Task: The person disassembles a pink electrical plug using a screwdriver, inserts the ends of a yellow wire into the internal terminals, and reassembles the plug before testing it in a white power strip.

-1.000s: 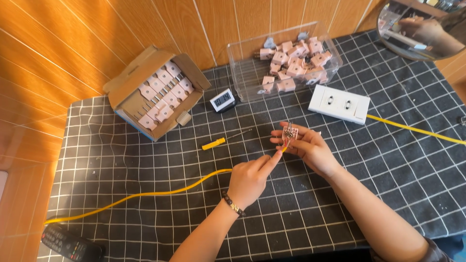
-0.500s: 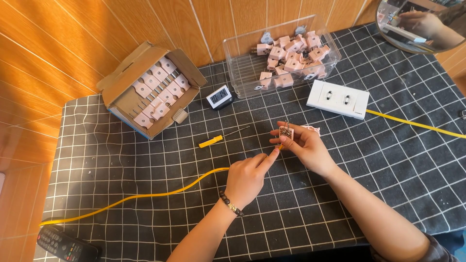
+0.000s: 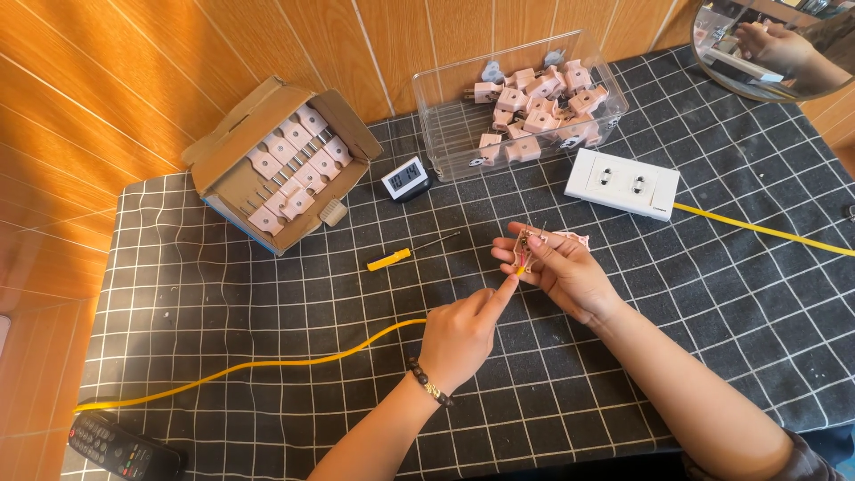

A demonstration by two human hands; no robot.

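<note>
Pink plug part (image 3: 545, 242), small and opened, with metal prongs showing, sits near the centre of the view above the black grid-patterned table (image 3: 267, 356). Right hand (image 3: 561, 272) grips it, fingers (image 3: 521, 254) closed narrowly around its body. Left hand (image 3: 459, 334) lies at 7 o'clock from the part; it is curled into a loose fist with the index finger extended, its tip touching the yellow cable (image 3: 267, 361) end at the lower edge of the part. Whether the left hand pinches the cable cannot be told. The cable runs from that point toward 8 o'clock across the table. A yellow-handled screwdriver (image 3: 405, 256) lies flat at 9 o'clock from the part, apart from both hands. A white double socket (image 3: 623, 183) sits at 1 o'clock, with a second yellow lead leaving toward 3 o'clock. A clear plastic bin (image 3: 454, 120) of pink plugs stands at 12 o'clock. An open cardboard box (image 3: 223, 156) with rows of pink plugs stands at 10 o'clock, a small digital timer (image 3: 407, 177) beside it. A remote control (image 3: 120, 445) lies at 8 o'clock, at the table edge.
</note>
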